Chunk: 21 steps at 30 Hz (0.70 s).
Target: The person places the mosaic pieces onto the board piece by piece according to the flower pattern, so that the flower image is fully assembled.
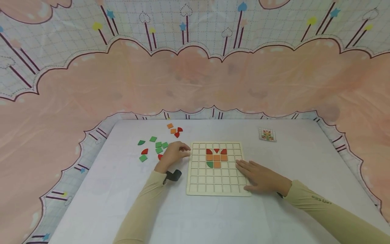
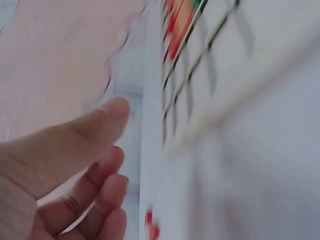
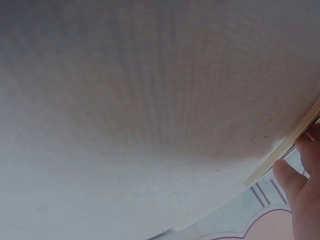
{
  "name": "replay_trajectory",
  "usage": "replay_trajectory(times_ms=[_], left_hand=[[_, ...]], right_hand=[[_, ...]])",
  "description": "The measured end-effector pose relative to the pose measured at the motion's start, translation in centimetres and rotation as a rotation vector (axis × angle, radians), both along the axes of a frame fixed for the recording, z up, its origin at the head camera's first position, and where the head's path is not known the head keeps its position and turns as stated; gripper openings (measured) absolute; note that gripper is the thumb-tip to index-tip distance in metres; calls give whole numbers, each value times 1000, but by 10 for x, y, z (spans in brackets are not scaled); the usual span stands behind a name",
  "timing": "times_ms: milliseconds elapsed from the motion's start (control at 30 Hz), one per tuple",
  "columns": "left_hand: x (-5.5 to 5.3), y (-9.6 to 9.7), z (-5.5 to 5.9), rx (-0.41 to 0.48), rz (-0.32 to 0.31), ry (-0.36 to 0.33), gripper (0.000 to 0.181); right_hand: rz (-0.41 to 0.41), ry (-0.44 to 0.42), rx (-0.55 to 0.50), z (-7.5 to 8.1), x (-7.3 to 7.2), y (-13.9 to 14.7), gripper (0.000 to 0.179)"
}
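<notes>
Pink and white printed cloth (image 1: 195, 78), patterned with scalloped outlines and star-tipped sticks, is hung across the upper part of the head frame; below it, a white-covered bench (image 1: 106, 210) is seen. Slightly below the centre of the frame, a pale gridded board (image 1: 201, 186) is placed. In its upper half, three red pieces (image 1: 223, 151) are set in a row, with three orange squares (image 1: 216, 158) directly below; under these, a green quarter-round (image 1: 210, 164) and a further orange square are set side by side. The left hand (image 1: 173, 155) is held at the board's left edge, thumb and fingers parted and loosely bent, with nothing grasped; whether the edge is touched cannot be told. The board's right edge is partly covered by the right hand (image 1: 259, 174), laid with fingers extended and released. Loose green squares (image 1: 153, 139), loose red pieces (image 1: 144, 151), a loose green quarter-round (image 1: 141, 142) and loose orange squares (image 1: 170, 125) are scattered left of centre. Right of centre, towards the bench's far edge, a small patterned card (image 1: 267, 134) is laid.
</notes>
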<state>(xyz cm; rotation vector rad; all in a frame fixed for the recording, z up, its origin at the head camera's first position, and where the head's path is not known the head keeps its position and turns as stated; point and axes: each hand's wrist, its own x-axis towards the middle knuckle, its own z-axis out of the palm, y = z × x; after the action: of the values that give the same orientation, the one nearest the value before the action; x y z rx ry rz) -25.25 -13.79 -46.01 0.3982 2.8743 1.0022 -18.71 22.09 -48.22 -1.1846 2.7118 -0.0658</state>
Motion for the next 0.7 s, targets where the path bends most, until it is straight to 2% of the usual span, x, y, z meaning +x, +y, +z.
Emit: replay_trajectory(times_ms=[200,400,567,700], left_hand=[[-7,-65,10,48,140,11,28],[-5,-116,7,17,277,20,31],[3,-140,-1,7,352,-31,32],[8,-147,-7,13,391,-109,34]], right_hand=[[-2,3,8,-1,0,0,79],[4,33,-1,-3,0,1,80],[10,50,-10,-3,0,2,80],[6,32,0,-2,0,1,80]])
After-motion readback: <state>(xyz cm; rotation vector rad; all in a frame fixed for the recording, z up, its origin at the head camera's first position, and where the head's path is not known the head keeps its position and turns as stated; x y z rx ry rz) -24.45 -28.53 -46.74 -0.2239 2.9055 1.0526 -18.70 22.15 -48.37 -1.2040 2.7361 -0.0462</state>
